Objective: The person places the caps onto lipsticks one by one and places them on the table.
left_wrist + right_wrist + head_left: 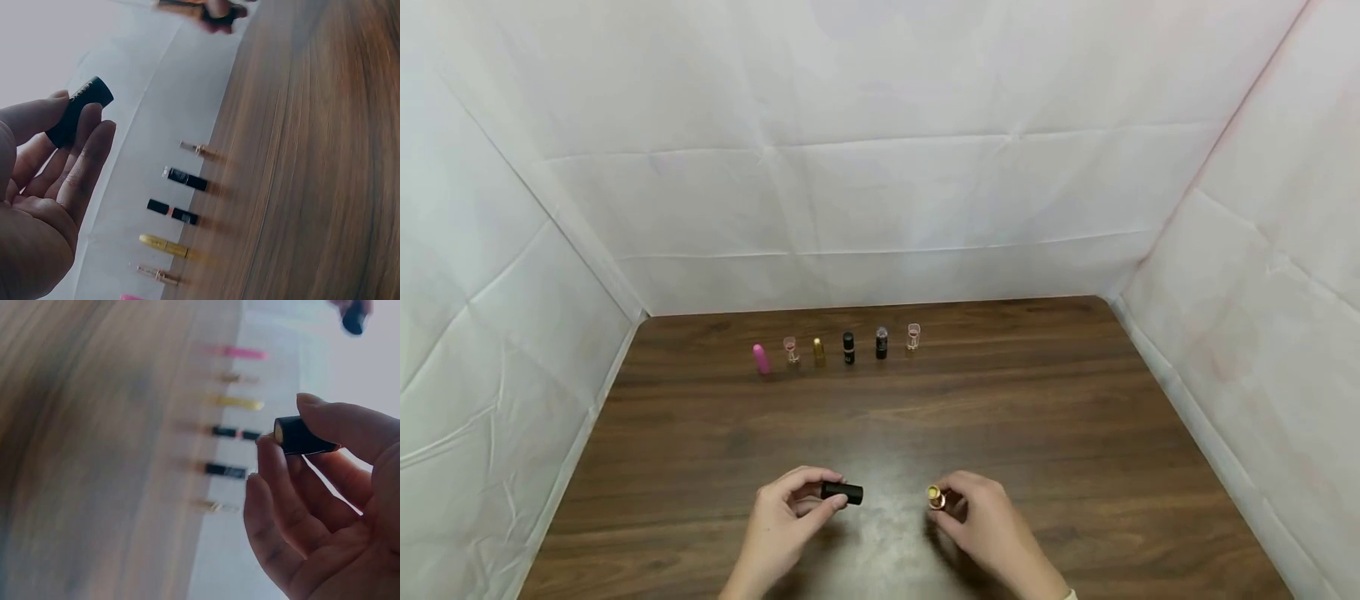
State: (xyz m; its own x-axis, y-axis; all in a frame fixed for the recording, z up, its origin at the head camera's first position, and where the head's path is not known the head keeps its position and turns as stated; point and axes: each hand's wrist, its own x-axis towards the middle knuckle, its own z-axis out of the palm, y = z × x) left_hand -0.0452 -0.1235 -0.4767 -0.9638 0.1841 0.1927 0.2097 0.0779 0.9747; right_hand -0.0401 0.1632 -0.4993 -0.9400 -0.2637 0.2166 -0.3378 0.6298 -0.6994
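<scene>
In the head view my left hand [778,517] pinches a black lipstick cap [850,493] between thumb and fingers, tilted near the front of the table. Pale lettering runs along the cap's side [81,106] in the left wrist view. Apart from it, my right hand [988,512] grips a lipstick tube [936,493], its gold end pointing up toward the head camera. The right wrist view shows this tube's black body [305,435] between thumb and fingers, with a pale gold rim at one end.
Along the table's back stand several lipsticks in a row: a pink one [762,359], a clear-topped one [792,350], a gold one [818,349], a black one [848,348], another black one [882,343] and a clear-topped one [913,337]. White cloth walls [880,200] enclose the wooden table [1000,408].
</scene>
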